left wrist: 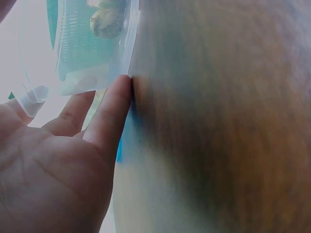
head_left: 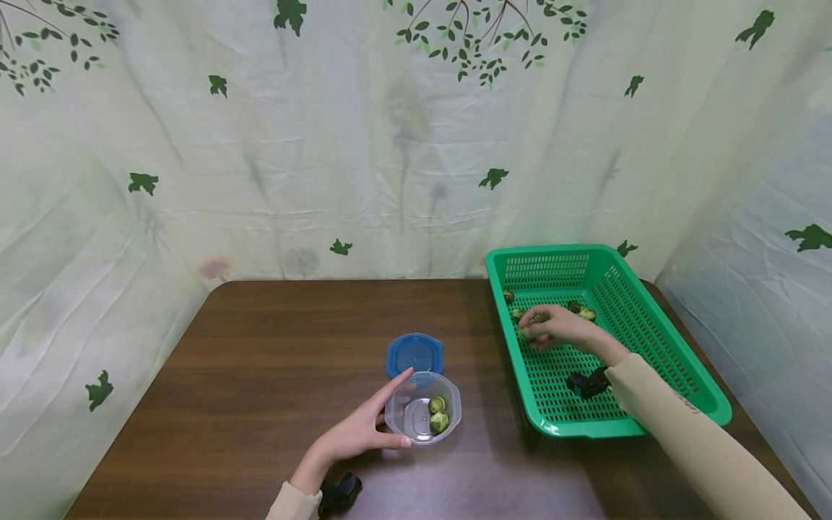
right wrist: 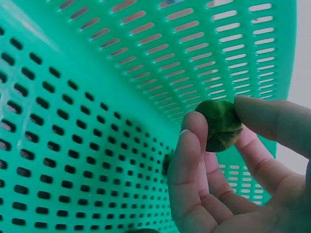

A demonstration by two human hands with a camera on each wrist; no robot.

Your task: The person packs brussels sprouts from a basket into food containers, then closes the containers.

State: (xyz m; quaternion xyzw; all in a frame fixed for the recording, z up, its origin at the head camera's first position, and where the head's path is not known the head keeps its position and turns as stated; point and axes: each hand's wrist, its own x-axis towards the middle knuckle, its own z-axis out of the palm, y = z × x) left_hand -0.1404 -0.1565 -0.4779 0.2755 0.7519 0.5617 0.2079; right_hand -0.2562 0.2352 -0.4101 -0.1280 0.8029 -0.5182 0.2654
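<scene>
My right hand (head_left: 562,326) is inside the green basket (head_left: 552,269), near its left side. Between thumb and fingertips it pinches a Brussels sprout (right wrist: 221,125), seen clearly in the right wrist view. My left hand (head_left: 354,435) holds a clear plastic container (head_left: 416,417) from the left, thumb on the near side and fingers toward the far side. Two Brussels sprouts (head_left: 438,422) lie in the container's right half. The left wrist view shows a finger against the container's lower edge. Several more Brussels sprouts (head_left: 588,314) lie in the basket around my right hand.
A blue lid (head_left: 414,354) lies on the brown table (head_left: 292,347) just behind the container. The basket stands at the table's right side. A leaf-patterned curtain (head_left: 364,144) hangs behind the table and along both sides.
</scene>
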